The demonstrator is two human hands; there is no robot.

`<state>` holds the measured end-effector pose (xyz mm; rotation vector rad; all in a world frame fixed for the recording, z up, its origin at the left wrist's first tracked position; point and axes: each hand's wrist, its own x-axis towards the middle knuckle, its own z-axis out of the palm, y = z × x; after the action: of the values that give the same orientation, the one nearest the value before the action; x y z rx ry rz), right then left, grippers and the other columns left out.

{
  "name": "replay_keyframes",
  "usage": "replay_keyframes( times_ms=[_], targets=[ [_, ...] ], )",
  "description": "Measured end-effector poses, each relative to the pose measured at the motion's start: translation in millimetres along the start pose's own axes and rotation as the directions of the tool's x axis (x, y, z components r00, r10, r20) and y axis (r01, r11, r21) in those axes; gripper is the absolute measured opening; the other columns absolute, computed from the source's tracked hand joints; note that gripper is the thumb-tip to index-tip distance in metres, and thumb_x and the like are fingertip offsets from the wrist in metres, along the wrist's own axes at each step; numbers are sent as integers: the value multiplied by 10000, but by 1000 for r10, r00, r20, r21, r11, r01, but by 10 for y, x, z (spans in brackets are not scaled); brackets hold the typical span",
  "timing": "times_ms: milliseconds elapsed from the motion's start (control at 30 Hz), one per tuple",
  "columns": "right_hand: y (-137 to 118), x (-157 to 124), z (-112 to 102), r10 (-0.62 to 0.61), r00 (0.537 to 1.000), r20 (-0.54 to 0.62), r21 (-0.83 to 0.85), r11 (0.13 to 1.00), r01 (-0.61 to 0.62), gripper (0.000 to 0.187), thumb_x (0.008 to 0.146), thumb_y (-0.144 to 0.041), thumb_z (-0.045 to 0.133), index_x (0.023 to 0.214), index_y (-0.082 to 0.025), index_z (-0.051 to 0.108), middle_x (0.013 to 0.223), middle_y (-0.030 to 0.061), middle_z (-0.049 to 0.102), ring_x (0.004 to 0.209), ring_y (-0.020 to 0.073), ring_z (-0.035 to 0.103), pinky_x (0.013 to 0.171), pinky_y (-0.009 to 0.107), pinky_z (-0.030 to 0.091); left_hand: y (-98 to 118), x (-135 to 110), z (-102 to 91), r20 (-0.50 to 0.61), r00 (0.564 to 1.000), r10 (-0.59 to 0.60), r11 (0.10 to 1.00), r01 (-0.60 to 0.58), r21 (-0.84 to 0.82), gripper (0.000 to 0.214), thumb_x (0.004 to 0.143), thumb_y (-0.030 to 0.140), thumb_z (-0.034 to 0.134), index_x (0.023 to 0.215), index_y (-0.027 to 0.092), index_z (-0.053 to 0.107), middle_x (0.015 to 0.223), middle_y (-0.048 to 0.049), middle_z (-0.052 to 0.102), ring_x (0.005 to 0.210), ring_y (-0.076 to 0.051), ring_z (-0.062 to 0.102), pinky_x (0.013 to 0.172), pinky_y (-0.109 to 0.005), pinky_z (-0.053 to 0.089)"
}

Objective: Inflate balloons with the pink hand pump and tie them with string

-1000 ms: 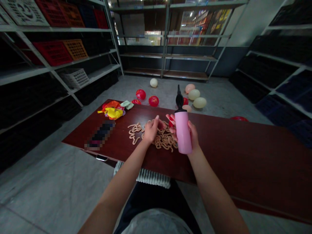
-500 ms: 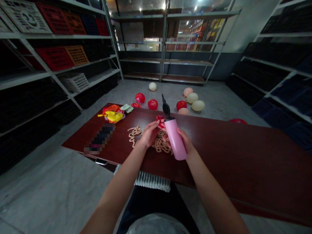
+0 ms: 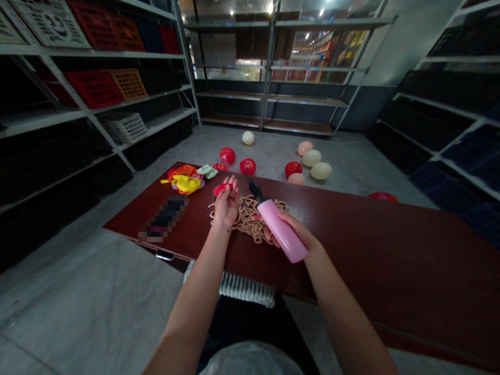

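My right hand (image 3: 291,232) is wrapped round the pink barrel of a balloon pump (image 3: 283,232), whose black nozzle tilts up and to the left over the table. With its palm turned up, my left hand (image 3: 227,203) holds a limp red balloon (image 3: 222,189) between thumb and fingers, apart from the nozzle. Below and between both hands lies a tangled heap of tan cord (image 3: 250,221). A pile of flat balloons (image 3: 185,182) in yellow, orange and pale green sits at the table's far left corner.
The dark red table (image 3: 371,250) reaches far to the right. A blurred-out dark object (image 3: 166,217) lies at its left. Beyond it, several inflated balloons (image 3: 311,158) rest on the floor. Shelves with crates (image 3: 94,88) stand left, more at the back and right.
My left hand has moved left, away from the pump, taking the red balloon with it and turning palm up. The pump has come down slightly and tilts further left.
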<state>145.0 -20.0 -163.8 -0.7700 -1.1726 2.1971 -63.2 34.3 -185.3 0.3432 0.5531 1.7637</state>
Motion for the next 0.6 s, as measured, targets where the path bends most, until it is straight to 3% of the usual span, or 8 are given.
replay_keyframes(
  times_ms=[233,400,600],
  targets=[
    [-27,-38,65,96,991,89,-175,981,-80,535,923,-584,403,968,-128,681,562,41,608,437,117,529,402,195,427,23,66,-73,-116,993,18,999,-15,29,218,978,238,508,1141,216,651,1298,-61,654,1107,-109,652,786,-164,529],
    [-78,-53,149,118,988,98,-192,976,-98,469,931,-551,416,922,-155,667,555,27,621,416,116,529,386,196,413,-23,87,-62,-109,993,38,997,-30,67,252,933,267,599,1175,219,646,1273,-72,667,1106,-133,655,878,-215,522],
    [-77,-53,150,122,989,88,-176,979,-105,466,939,-534,414,914,-152,679,628,47,660,443,112,548,398,198,433,-15,61,-28,-93,996,-9,998,14,56,228,925,241,609,1144,215,666,1244,-65,678,1035,-119,667,830,-199,527]
  ],
)
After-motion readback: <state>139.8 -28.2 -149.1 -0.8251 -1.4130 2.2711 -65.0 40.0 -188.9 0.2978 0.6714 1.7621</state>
